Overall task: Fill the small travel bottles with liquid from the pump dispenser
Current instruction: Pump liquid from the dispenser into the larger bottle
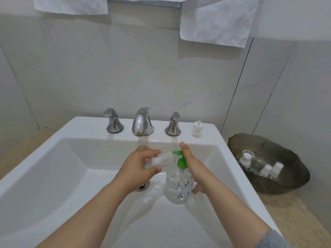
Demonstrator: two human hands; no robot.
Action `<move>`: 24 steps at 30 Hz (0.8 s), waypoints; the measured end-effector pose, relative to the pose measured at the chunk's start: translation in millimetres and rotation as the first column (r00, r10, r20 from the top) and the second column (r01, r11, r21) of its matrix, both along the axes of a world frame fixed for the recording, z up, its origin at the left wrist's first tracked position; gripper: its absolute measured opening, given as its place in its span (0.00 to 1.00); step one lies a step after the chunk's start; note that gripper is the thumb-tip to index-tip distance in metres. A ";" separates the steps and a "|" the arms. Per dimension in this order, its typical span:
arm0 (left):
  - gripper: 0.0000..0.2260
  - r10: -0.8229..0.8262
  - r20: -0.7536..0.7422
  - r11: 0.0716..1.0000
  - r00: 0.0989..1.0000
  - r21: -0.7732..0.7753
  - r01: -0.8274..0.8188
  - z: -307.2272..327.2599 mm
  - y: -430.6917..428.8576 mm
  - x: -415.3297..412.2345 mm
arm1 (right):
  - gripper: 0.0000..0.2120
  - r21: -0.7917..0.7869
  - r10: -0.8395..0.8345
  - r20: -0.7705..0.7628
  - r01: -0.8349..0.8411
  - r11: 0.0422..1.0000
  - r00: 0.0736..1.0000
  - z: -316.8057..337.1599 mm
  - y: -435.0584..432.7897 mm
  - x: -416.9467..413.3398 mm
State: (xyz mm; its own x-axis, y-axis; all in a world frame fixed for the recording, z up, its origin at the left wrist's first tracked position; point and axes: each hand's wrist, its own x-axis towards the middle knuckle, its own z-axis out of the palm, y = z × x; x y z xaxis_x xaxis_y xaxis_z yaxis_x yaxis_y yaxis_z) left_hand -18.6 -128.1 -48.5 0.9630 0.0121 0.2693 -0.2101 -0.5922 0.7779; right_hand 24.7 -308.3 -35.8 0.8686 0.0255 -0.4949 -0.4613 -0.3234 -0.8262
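Bathroom, prob. home or hotel. White rectangular sink (pixel 53 158) w/ drain at basin bottom, chrome faucet (pixel 142 122) betw. two chrome handles, left one (pixel 113 122) and right one (pixel 173 124). Pale marble-look wall tiles (pixel 125 68) behind. White towels (pixel 215 20) hanging above. Beige stone counter (pixel 286 212) beside sink, w/ dark glass tray (pixel 293 176) holding small toiletry bottles (pixel 266 170).

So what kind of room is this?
Most likely a bathroom: there is a white sink with a chrome faucet, towels hanging on the tiled wall above, and a person filling bottles over the basin.
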 end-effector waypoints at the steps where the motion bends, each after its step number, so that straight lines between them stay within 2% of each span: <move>1: 0.21 0.001 0.000 1.000 1.000 0.004 -0.001 -0.2 0.3 0.2 | 0.42 0.001 -0.001 -0.001 0.001 1.000 1.000 0.2 0.2 -0.1; 6: 0.21 0.010 -0.001 1.000 1.000 -0.016 -0.010 -1.2 -0.3 0.4 | 0.38 0.023 -0.049 -0.008 0.050 0.999 0.999 0.7 1.6 -3.9; 12: 0.21 0.006 -0.009 1.000 1.000 0.006 -0.006 -1.9 -0.8 -0.1 | 0.22 0.055 -0.050 0.047 0.047 0.997 0.998 6.8 1.8 -8.3; 18: 0.22 0.005 -0.052 0.998 0.999 0.064 -0.001 -4.2 -1.0 -0.5 | 0.19 0.027 -0.028 0.065 0.026 0.999 0.998 12.8 0.1 -14.5; 24: 0.22 0.005 -0.059 0.998 0.998 0.055 -0.002 -4.1 -1.0 0.1 | 0.21 -0.008 -0.016 0.114 0.017 1.000 0.993 11.5 3.4 -14.4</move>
